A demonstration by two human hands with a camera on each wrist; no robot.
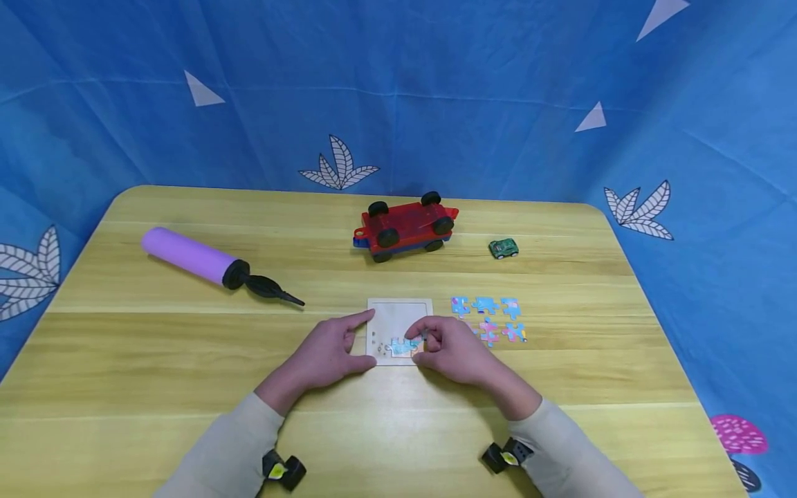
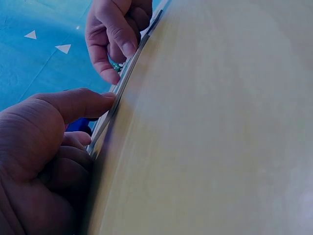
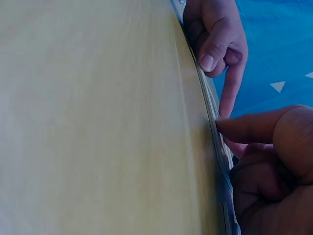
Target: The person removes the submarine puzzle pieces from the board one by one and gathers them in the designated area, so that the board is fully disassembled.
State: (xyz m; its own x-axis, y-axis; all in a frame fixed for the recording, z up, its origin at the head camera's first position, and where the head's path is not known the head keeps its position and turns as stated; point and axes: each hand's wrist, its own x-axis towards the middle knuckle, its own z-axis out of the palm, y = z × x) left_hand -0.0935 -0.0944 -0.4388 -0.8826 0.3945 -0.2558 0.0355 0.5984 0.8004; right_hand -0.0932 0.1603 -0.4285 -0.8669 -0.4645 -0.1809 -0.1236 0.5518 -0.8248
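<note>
In the head view a small pale puzzle tray [image 1: 398,318] lies flat at mid-table, with light-blue puzzle pieces [image 1: 401,347] in its lower part. My left hand [image 1: 326,351] steadies the tray's left side, its outstretched thumb and index finger touching near the two left corners. At the lower right of the tray, my right hand [image 1: 457,349] pinches a puzzle piece [image 1: 417,351] between thumb and bent index finger; the fingers hide part of it. Both wrist views look along the table edge-on, showing the left thumb [image 2: 93,104] and right thumb [image 3: 244,129] at the tray's near edge.
Several loose blue and pink puzzle pieces [image 1: 488,330] lie right of the tray, one partly behind the right hand. Behind are an overturned red toy vehicle [image 1: 407,225] and a small green toy car [image 1: 503,248]. A purple hand pump [image 1: 189,254] lies at the left.
</note>
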